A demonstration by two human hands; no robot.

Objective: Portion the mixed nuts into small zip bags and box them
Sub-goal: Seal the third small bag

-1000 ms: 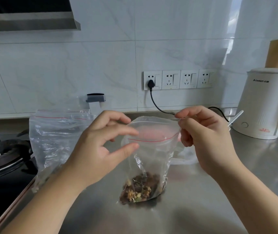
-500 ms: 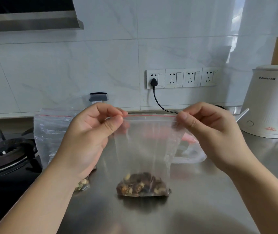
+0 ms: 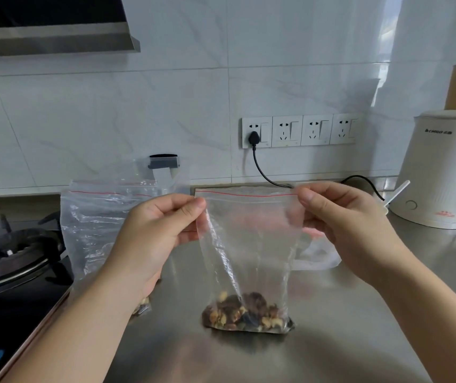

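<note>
1. The zip strip, bowed open a second ago, is now pulled flat and taut between both hands.
2. Left hand (image 3: 154,233) pinches one top corner of the small zip bag (image 3: 249,244), right hand (image 3: 351,228) the other: each grip clamped on the strip.
3. Below the grip the mixed nuts (image 3: 246,313) sit in the bag's bottom, resting on the desk (image 3: 359,327).
4. To seal well, I'd say run thumb and finger along the red line (image 3: 246,193), pressing air out first.
5. Outside the left grip stands a large bag (image 3: 96,217); beyond the right, a white kettle (image 3: 439,172). Nothing blocks the seal; no box shows.
</note>
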